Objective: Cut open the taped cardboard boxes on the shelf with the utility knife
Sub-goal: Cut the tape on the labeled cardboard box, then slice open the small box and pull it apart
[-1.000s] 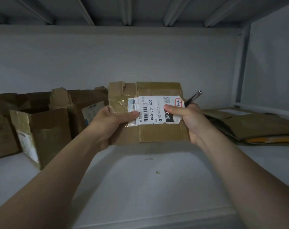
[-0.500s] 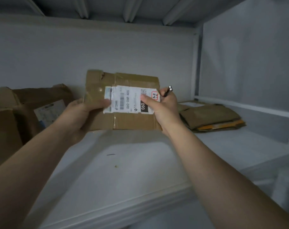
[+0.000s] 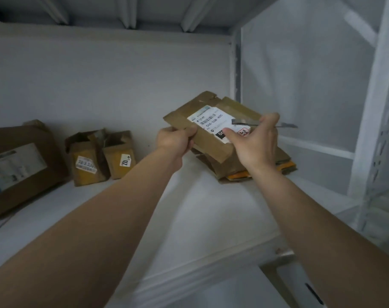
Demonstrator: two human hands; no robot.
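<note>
The box is held tilted in the air above the shelf. The left hand grips its near left corner, fingers curled round the edge. The right hand is at its right end, thumb pressed on the white label, fingers closed round the knife, which lies across the label's top. Under the box lies a pile of flat cardboard. Well left of the box stand two small boxes and one large box.

Middle of utility knife hidden inside right hand; flattened-box stack mostly behind held cardboard box; large box at shelf's left end cropped.
</note>
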